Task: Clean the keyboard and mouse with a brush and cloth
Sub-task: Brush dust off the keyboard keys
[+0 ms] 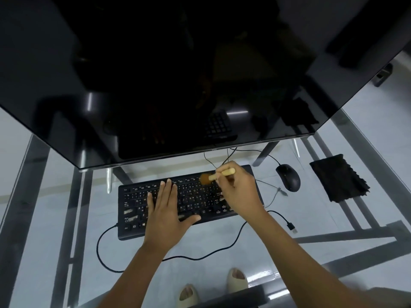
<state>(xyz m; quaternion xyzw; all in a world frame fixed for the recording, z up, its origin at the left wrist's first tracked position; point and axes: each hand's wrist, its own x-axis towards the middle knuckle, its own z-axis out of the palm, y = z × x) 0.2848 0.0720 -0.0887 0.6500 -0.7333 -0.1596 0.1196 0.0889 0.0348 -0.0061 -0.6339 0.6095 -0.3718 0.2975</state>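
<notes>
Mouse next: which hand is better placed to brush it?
Probably the right hand: it already grips the brush over the keyboard's top right, the side where the mouse sits. The left hand lies flat on the keys, farther away.

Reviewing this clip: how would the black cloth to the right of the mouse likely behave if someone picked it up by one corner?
The black cloth would probably droop limply: it lies flat, folded, with a ragged wavy edge. It looks thin, so likely light for its size. On the smooth glass table it might slide or bunch rather than stay put when pushed.
</notes>
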